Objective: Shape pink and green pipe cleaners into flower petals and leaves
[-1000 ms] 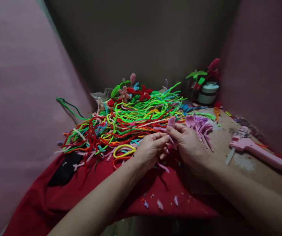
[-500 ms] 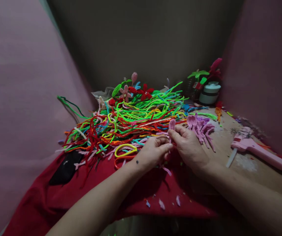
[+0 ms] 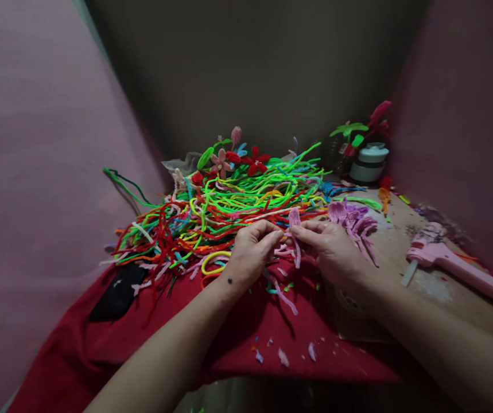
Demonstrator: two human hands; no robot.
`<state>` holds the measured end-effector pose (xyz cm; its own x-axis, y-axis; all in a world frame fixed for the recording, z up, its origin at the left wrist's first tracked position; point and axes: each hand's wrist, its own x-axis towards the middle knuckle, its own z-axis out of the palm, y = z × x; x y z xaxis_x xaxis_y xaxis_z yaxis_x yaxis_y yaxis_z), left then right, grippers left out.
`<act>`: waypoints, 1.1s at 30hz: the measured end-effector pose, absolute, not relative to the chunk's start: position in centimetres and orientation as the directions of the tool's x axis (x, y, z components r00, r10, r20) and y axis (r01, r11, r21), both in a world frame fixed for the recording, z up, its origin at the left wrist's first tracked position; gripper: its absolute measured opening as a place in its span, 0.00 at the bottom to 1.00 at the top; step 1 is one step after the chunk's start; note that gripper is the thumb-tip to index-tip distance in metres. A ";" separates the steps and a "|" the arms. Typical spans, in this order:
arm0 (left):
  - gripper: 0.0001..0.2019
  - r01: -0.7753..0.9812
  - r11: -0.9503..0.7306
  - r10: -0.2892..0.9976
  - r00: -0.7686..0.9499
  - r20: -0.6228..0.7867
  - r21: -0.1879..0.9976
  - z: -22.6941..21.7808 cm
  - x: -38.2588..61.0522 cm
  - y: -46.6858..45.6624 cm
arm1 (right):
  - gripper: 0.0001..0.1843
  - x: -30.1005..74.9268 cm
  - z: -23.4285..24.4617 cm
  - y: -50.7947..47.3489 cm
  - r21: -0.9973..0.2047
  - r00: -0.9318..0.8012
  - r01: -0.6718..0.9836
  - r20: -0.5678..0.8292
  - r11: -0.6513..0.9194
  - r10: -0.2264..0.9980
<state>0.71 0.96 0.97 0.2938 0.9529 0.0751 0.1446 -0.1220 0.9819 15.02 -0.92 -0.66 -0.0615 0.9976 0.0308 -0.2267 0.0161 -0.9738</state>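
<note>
Both of my hands meet over the red cloth (image 3: 229, 338) in front of a big heap of coloured pipe cleaners (image 3: 229, 206). My left hand (image 3: 250, 252) and my right hand (image 3: 330, 249) pinch a pink pipe cleaner piece (image 3: 293, 235) between them; its looped petal end sticks up and its loose ends hang down. Fingers of both hands are closed on it. A bunch of finished purple-pink petals (image 3: 353, 221) lies just right of my right hand.
A pink glue gun (image 3: 457, 264) lies on the wooden tabletop at the right. A white jar (image 3: 369, 163) and made flowers (image 3: 250, 160) stand at the back. A black item (image 3: 117, 292) lies on the cloth at left. Cut scraps (image 3: 280, 355) dot the cloth's front. Walls close in on all sides.
My hands have shifted slightly left and away from me, still working the pink piece; the petal loop now sits lower between the fingers and its loose ends hang free.
</note>
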 end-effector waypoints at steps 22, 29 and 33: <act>0.14 0.253 -0.088 0.944 0.330 0.000 0.964 1.5 0.0 1.2 | 0.14 14.8 -1.1 -0.9 -0.982 -0.018 -0.187 0.001 -0.002 1.000; 0.11 0.263 -0.205 0.942 0.313 0.118 0.943 1.7 -0.2 1.7 | 0.11 15.1 -1.8 -0.8 -0.962 -0.134 -0.267 -0.024 -0.060 0.991; 0.10 0.199 -0.203 0.919 0.376 0.116 0.959 1.8 -0.2 1.8 | 0.08 14.8 -1.4 -1.1 -0.981 -0.109 -0.181 -0.049 -0.069 0.993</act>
